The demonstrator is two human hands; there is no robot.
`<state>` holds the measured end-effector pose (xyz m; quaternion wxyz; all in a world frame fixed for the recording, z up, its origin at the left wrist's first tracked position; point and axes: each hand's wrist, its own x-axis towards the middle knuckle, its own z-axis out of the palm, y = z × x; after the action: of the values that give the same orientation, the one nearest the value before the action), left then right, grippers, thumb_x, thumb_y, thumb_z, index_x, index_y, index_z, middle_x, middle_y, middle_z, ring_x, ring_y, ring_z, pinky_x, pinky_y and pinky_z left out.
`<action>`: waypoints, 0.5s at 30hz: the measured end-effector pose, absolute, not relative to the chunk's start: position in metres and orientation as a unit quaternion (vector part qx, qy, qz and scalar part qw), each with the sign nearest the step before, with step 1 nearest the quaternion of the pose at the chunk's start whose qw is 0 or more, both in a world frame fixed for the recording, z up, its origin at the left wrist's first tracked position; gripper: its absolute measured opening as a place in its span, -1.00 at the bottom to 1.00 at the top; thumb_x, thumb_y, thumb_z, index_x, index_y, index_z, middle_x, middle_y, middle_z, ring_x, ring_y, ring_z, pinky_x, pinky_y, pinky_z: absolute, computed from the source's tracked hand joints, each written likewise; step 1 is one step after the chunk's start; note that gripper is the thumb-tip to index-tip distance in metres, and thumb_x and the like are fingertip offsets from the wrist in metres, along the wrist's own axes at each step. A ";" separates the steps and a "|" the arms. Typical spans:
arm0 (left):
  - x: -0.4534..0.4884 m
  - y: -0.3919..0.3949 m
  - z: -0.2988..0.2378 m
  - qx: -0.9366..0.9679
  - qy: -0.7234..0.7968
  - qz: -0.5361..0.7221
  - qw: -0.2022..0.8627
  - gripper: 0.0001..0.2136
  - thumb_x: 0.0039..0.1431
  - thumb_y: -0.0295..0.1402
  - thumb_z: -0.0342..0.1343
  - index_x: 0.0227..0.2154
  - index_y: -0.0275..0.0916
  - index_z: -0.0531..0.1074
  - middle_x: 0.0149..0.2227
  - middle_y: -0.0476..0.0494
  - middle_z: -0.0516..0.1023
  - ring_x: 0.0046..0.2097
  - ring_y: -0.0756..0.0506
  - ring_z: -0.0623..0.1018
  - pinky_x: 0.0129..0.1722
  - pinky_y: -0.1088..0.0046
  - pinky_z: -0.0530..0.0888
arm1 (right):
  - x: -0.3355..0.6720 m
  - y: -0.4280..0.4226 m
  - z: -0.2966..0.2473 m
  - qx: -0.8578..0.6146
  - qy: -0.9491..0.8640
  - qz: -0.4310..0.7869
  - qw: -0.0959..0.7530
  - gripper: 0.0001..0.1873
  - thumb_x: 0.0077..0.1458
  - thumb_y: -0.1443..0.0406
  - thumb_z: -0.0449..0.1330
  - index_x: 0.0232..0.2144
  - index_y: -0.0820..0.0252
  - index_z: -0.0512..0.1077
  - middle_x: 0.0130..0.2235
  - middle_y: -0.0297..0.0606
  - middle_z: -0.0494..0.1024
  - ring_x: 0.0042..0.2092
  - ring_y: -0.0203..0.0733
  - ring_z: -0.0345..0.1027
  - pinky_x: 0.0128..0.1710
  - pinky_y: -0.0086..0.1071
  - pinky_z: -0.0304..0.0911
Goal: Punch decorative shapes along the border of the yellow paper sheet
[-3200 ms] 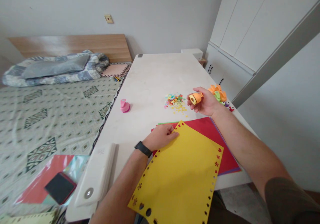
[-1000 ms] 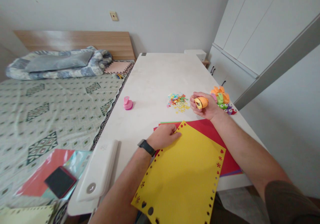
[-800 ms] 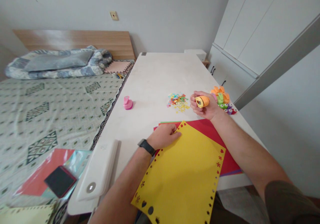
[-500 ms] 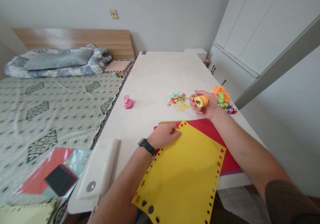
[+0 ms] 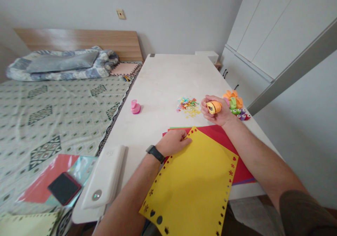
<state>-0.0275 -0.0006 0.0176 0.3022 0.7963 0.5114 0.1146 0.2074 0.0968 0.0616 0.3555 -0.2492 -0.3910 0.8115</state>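
My right hand (image 5: 215, 110) closes around the orange craft punch (image 5: 214, 107), just above the yellow punched sheet (image 5: 189, 183), whose long axis runs toward me; my open left hand (image 5: 172, 143), nearer the sheet, lies flat on its upper edge.

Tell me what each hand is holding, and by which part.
The right hand grips an orange paper punch around its body. The left hand appears to hold nothing; it rests on the edge of a yellow paper sheet.
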 end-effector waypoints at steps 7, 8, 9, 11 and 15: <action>-0.028 0.000 0.018 0.805 0.505 0.110 0.291 -0.70 0.25 -0.11 0.03 -0.50 -0.20 0.31 -0.53 0.02 0.39 -0.48 0.00 0.33 -0.46 0.42 0.09 | 0.207 0.099 0.061 -0.248 -0.382 0.813 0.363 -0.67 0.27 0.18 0.03 -0.47 0.22 0.38 -0.59 -0.35 0.38 -0.69 -0.37 0.02 -0.79 -0.49 -0.09; -0.028 0.000 0.018 0.804 0.506 0.108 0.292 -0.69 0.26 -0.11 0.03 -0.50 -0.20 0.31 -0.53 0.02 0.39 -0.48 0.00 0.33 -0.46 0.42 0.09 | 0.207 0.099 0.061 -0.248 -0.380 0.813 0.365 -0.67 0.26 0.17 0.03 -0.47 0.22 0.39 -0.59 -0.34 0.39 -0.69 -0.36 0.03 -0.79 -0.49 -0.08; -0.028 -0.001 0.018 0.803 0.507 0.108 0.293 -0.69 0.26 -0.11 0.03 -0.50 -0.20 0.31 -0.53 0.02 0.39 -0.48 0.00 0.33 -0.46 0.42 0.09 | 0.207 0.099 0.061 -0.247 -0.380 0.813 0.365 -0.67 0.25 0.16 0.04 -0.46 0.23 0.39 -0.58 -0.33 0.40 -0.69 -0.36 0.06 -0.79 -0.48 -0.07; -0.028 -0.001 0.019 0.801 0.508 0.109 0.296 -0.70 0.26 -0.11 0.03 -0.49 -0.20 0.32 -0.53 0.02 0.39 -0.48 0.00 0.34 -0.46 0.42 0.09 | 0.206 0.099 0.062 -0.250 -0.382 0.813 0.361 -0.67 0.23 0.13 0.05 -0.42 0.25 0.42 -0.56 -0.30 0.44 -0.68 -0.34 0.12 -0.77 -0.47 -0.03; -0.027 -0.003 0.021 0.798 0.511 0.118 0.297 -0.70 0.26 -0.11 0.04 -0.48 -0.19 0.34 -0.53 0.01 0.40 -0.48 0.00 0.34 -0.47 0.42 0.09 | 0.204 0.098 0.064 -0.263 -0.393 0.811 0.344 -0.62 0.21 0.07 0.06 -0.40 0.27 0.44 -0.56 -0.25 0.48 -0.67 -0.30 0.18 -0.76 -0.44 0.00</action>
<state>-0.0273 -0.0033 0.0212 0.2969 0.7981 0.5107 0.1184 0.2043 0.0976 0.0640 0.3441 -0.2633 -0.3926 0.8113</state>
